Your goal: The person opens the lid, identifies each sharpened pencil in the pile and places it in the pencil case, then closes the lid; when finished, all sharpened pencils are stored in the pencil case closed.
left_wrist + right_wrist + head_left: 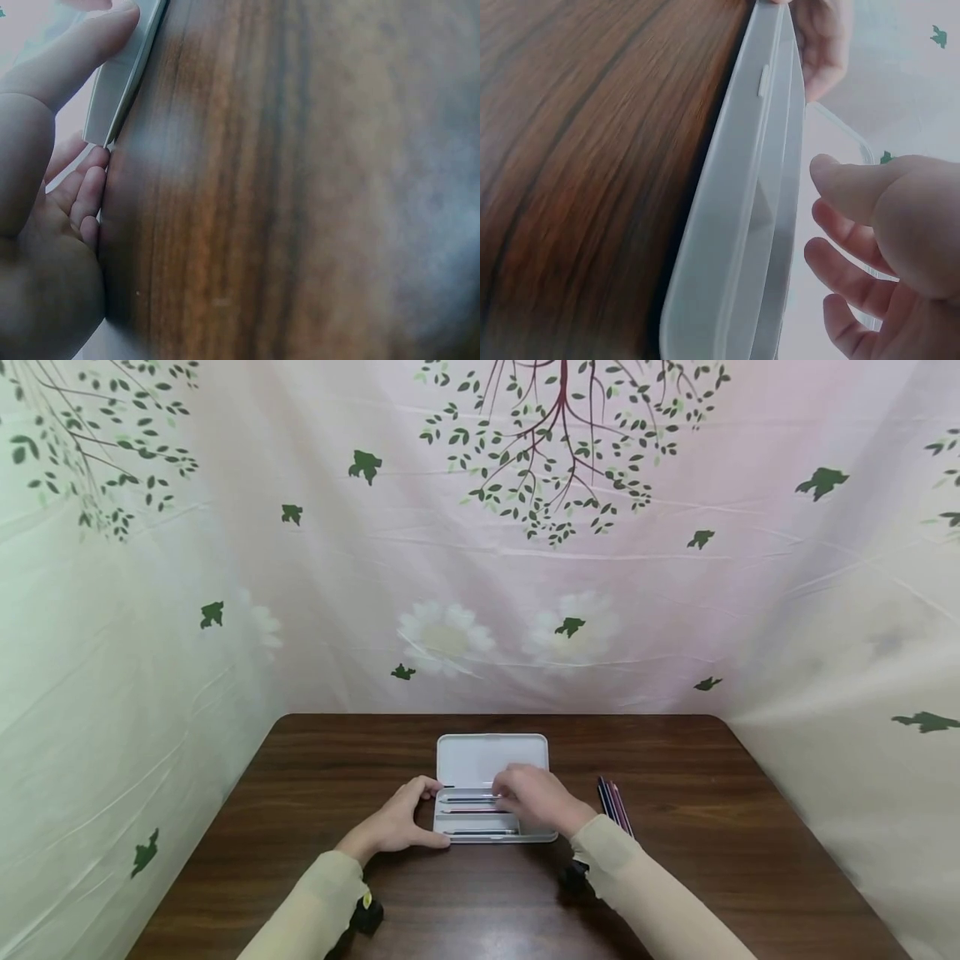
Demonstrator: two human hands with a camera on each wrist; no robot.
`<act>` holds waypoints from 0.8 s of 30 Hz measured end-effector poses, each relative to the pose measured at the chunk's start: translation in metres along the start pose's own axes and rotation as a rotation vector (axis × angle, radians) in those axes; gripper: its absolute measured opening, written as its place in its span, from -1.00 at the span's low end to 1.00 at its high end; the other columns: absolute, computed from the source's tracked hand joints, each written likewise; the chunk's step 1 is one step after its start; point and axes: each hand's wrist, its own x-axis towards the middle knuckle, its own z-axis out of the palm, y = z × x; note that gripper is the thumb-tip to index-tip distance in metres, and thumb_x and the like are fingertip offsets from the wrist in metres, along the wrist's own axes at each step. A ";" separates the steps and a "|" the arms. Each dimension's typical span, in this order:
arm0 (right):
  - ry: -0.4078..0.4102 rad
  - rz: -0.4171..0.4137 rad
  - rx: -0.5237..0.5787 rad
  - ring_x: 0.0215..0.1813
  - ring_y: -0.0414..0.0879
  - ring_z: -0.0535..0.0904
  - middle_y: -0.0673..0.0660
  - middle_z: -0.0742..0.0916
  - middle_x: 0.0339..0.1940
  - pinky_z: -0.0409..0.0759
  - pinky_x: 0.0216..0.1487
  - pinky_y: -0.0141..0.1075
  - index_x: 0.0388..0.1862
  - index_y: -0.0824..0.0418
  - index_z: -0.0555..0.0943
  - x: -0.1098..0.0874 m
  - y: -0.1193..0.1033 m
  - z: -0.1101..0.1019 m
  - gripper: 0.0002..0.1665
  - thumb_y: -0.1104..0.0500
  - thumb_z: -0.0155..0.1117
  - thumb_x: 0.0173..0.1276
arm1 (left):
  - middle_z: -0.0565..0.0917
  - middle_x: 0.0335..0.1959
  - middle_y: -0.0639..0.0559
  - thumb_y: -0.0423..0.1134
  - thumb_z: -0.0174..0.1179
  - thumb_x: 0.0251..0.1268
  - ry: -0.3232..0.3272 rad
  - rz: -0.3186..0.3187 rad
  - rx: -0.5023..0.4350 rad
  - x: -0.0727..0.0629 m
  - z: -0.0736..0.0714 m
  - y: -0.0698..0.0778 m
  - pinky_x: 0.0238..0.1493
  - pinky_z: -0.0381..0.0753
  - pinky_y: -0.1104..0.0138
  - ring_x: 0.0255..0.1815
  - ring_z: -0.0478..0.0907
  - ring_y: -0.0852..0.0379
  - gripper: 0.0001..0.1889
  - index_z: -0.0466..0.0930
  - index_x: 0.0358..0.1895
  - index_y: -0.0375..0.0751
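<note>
A white hinged pencil case (538, 837) lies on the table with its lid (472, 760) raised at the back. Several pencils (468, 812) rest in its compartmented tray. My left hand (401, 820) holds the case's left end, its thumb along the front edge and fingers by the back corner; the left wrist view shows this thumb (97, 45) against the case wall. Over the right part of the tray is my right hand (536, 795), fingers bent downward. In the right wrist view those fingers (847, 270) curve loosely, with nothing visible between them and the thumb.
To the right of the case, several dark and reddish pencils (617, 806) lie together on the brown wooden table (720, 860), partly behind my right forearm. A printed cloth (510, 568) hangs behind the table and along both sides.
</note>
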 end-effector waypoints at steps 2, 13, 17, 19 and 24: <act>0.020 -0.010 -0.003 -0.16 -0.15 0.69 -0.06 0.74 -0.26 0.68 -0.13 -0.19 -0.20 0.07 0.76 -0.003 0.004 0.000 -0.92 0.16 0.52 0.38 | 0.48 0.26 0.01 0.12 0.65 0.00 0.002 0.003 0.005 0.000 0.000 -0.001 0.40 0.35 -0.04 0.33 0.35 0.03 -0.08 0.38 0.41 -0.10; 0.059 0.056 0.082 -0.16 -0.17 0.69 -0.05 0.74 -0.23 0.68 -0.16 -0.21 -0.15 0.11 0.77 -0.029 0.021 -0.014 -0.90 0.18 0.50 0.39 | 0.48 0.25 0.01 0.10 0.65 0.00 0.003 0.016 0.008 -0.001 -0.001 0.002 0.39 0.36 -0.04 0.32 0.35 0.03 -0.08 0.38 0.40 -0.12; 0.082 0.064 0.101 -0.19 -0.20 0.68 -0.05 0.74 -0.24 0.67 -0.19 -0.27 -0.14 0.13 0.76 -0.042 0.032 -0.018 -0.90 0.20 0.49 0.40 | 0.48 0.24 0.02 0.11 0.65 0.00 0.002 0.023 0.008 -0.001 -0.001 0.002 0.38 0.36 -0.04 0.32 0.35 0.03 -0.08 0.38 0.40 -0.12; 0.099 0.057 0.109 -0.21 -0.22 0.67 -0.05 0.73 -0.25 0.66 -0.21 -0.29 -0.14 0.15 0.76 -0.048 0.037 -0.019 -0.90 0.23 0.49 0.39 | 0.48 0.24 0.03 0.12 0.65 0.00 0.001 0.022 0.008 -0.001 -0.001 0.001 0.38 0.36 -0.03 0.31 0.35 0.04 -0.08 0.38 0.40 -0.11; 0.112 0.062 0.118 -0.24 -0.28 0.62 -0.10 0.71 -0.29 0.65 -0.22 -0.31 -0.12 0.15 0.76 -0.059 0.046 -0.023 -0.87 0.24 0.50 0.38 | 0.48 0.24 0.03 0.12 0.65 0.00 0.003 0.019 0.004 0.000 0.000 0.000 0.39 0.36 -0.04 0.32 0.35 0.03 -0.09 0.38 0.40 -0.09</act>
